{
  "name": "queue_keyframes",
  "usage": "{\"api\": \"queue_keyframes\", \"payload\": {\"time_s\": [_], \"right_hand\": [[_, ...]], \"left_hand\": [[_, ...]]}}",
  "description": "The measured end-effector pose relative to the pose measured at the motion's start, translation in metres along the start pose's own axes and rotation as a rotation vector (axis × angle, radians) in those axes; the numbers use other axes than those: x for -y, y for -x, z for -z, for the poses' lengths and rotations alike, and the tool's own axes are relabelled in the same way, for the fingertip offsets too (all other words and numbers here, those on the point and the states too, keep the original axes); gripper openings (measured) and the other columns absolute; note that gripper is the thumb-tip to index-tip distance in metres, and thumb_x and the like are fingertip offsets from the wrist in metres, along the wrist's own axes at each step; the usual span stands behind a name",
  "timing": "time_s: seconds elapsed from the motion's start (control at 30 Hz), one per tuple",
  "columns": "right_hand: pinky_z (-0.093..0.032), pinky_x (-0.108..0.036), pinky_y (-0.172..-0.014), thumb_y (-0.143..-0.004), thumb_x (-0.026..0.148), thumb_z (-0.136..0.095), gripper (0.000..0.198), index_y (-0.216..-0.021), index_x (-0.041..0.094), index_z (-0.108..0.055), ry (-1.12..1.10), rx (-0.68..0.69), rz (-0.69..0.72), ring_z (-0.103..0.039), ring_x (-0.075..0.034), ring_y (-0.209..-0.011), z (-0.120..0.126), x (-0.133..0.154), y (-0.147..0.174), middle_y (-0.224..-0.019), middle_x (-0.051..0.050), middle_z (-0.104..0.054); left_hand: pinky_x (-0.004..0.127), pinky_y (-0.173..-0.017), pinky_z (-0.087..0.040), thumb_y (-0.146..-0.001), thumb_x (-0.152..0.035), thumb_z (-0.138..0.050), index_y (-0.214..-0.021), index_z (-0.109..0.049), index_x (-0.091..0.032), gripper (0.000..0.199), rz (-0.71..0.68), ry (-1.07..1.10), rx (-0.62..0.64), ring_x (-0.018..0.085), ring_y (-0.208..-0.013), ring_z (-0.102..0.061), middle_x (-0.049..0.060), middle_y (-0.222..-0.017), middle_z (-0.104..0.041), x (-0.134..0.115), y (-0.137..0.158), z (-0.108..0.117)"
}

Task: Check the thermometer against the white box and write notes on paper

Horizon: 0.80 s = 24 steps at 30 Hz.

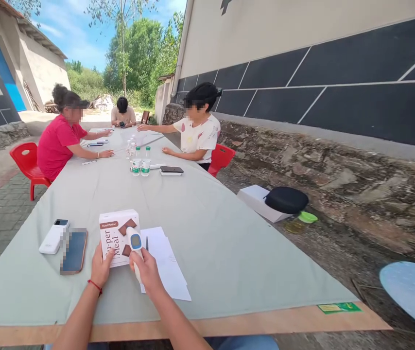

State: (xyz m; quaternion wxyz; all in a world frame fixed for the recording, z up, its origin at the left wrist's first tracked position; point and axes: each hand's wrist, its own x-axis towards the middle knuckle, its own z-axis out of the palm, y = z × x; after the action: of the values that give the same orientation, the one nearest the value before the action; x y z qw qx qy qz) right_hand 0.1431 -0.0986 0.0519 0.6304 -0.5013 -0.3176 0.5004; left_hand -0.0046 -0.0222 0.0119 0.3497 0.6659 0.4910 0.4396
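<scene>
Two hands, both loaded. Left hand (101, 266) grips the white box (107, 237) low at its left edge, thumb on the printed front, other fingers mostly hidden. Right hand (147, 272): fingers closed round the handle of the white handheld device (135, 239), its head sticking out above them, in front of the box's right side. Device-to-box contact: can't tell. Papers (168, 270) on the worktop (236, 253), just right of the box.

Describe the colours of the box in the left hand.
White box with brown print, best in the head view.
</scene>
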Motion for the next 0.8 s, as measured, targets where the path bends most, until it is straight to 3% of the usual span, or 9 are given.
{"api": "queue_keyframes", "payload": {"time_s": [0.23, 0.8], "right_hand": [[-0.032, -0.024, -0.048, -0.076, 0.048, -0.06, 0.03, -0.068, 0.021, -0.051, 0.075, 0.011, 0.034, -0.04, -0.011, -0.05, -0.004, 0.008, -0.007, -0.052, 0.005, -0.047], [-0.033, -0.025, -0.052, -0.075, 0.041, -0.059, 0.024, -0.065, 0.022, -0.049, 0.14, -0.009, -0.003, -0.04, -0.012, -0.053, -0.003, 0.009, -0.004, -0.052, 0.006, -0.045]], "left_hand": [[0.043, -0.091, -0.048, -0.084, -0.055, -0.055, -0.119, -0.06, -0.017, 0.052, -0.006, -0.006, -0.009, 0.028, -0.103, -0.062, 0.012, -0.111, -0.067, 0.01, -0.001, -0.003], [0.043, -0.092, -0.047, -0.08, -0.054, -0.06, -0.117, -0.061, -0.016, 0.053, 0.03, 0.042, -0.026, 0.028, -0.103, -0.063, 0.012, -0.111, -0.067, 0.008, 0.0, -0.003]]}}
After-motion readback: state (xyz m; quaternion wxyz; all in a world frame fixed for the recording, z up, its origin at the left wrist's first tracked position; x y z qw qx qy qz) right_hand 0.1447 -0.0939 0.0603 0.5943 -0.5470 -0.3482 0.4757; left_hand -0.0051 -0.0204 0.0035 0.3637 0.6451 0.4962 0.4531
